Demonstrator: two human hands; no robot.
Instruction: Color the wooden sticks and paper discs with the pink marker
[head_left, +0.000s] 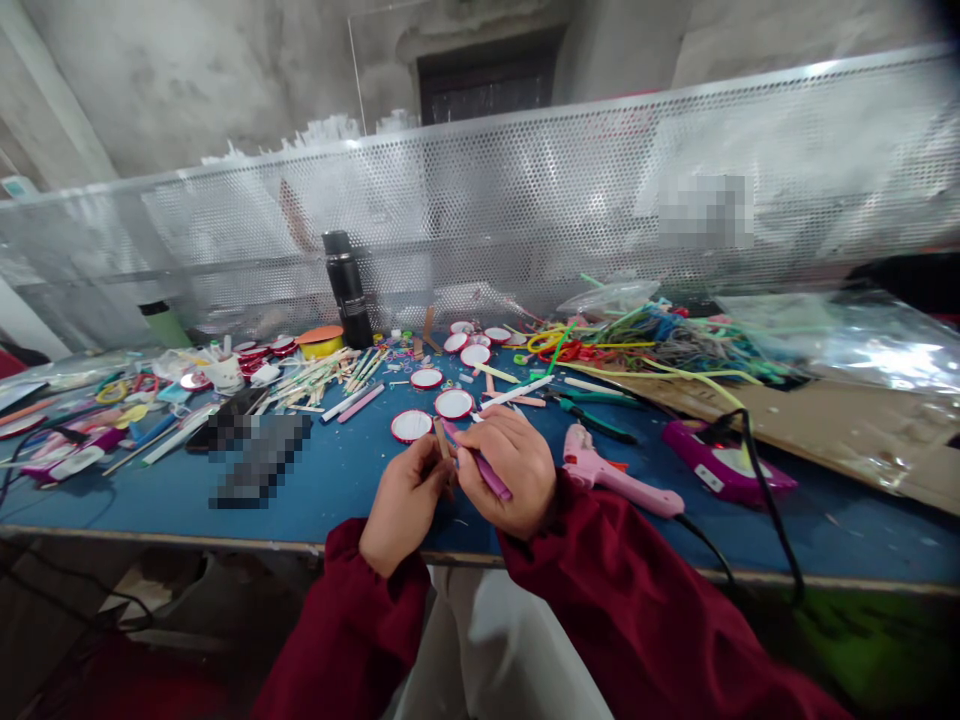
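Tan strip (442, 439) is being pinched in the closed grip of the left hand (405, 500), above the bench (337, 485) near its front edge. Purple pen-shaped tool (493, 480) is being held in the curled grip of the right hand (517, 465), one end just beside the strip.

craft workshop, pink glue gun (622, 482), pliers (604, 425), cluttered blue workbench (341, 480)

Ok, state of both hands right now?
Left hand: closed, holding a thin flat tan strip.
Right hand: closed, holding a slim purple pen-shaped tool.
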